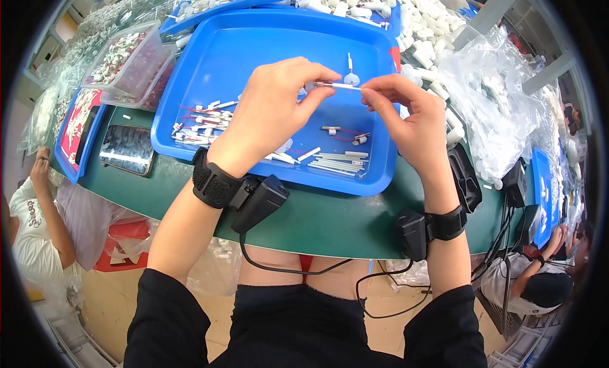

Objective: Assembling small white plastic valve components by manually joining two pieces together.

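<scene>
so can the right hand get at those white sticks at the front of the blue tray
Probably yes: the white sticks lie uncovered just below the right hand, but it is pinching a thin white rod with the left hand.

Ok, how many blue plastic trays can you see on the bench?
5, more may be hidden: big blue plastic tray under the hands, two behind it, one at left, one far right.

Green table [330, 219] carries blue tray [254, 57], clear tubs [130, 66], perhaps a phone [127, 149].
</scene>
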### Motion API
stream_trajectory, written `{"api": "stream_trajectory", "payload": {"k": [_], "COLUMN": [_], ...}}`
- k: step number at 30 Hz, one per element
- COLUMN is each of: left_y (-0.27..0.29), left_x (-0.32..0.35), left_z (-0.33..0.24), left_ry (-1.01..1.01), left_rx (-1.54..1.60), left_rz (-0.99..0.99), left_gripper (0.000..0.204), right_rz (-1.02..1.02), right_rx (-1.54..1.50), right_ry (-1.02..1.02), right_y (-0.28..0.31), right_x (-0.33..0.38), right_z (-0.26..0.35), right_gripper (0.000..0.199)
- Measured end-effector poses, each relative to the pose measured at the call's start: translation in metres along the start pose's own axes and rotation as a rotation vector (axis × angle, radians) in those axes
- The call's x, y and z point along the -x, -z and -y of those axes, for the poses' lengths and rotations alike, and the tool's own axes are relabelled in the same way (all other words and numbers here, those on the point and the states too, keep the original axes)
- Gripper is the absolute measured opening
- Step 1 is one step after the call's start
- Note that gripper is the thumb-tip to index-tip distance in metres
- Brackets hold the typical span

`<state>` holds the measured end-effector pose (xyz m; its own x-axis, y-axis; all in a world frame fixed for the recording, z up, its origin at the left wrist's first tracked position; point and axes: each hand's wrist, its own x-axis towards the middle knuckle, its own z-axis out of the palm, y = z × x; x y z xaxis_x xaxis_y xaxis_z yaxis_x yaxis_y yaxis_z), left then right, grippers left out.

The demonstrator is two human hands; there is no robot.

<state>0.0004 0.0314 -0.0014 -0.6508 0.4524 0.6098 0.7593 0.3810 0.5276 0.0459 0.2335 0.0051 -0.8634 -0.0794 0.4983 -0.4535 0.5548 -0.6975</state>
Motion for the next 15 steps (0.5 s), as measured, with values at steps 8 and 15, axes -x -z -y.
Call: {"api": "stream_trajectory", "payload": {"k": [8, 15], "left_y": [0.0041, 0.0019], "left_x": [-0.0005, 0.0014], "left_z": [0.003, 0.0031], "left_ry": [-0.208, -0.264], "left_rx": [-0.19, -0.184], "left_rz": [-0.009, -0.038], "left_gripper": [0.008, 0.014], "right_rz": [0.017, 0.144], "right_rx": [0.005, -0.295], "right_ry": [0.055, -0.196], "right_y": [0.001, 0.0053], "right_x": [-0.0005, -0.0004], "right_z": [0.0017, 0.005], "right_gripper": [0.008, 0.011]}}
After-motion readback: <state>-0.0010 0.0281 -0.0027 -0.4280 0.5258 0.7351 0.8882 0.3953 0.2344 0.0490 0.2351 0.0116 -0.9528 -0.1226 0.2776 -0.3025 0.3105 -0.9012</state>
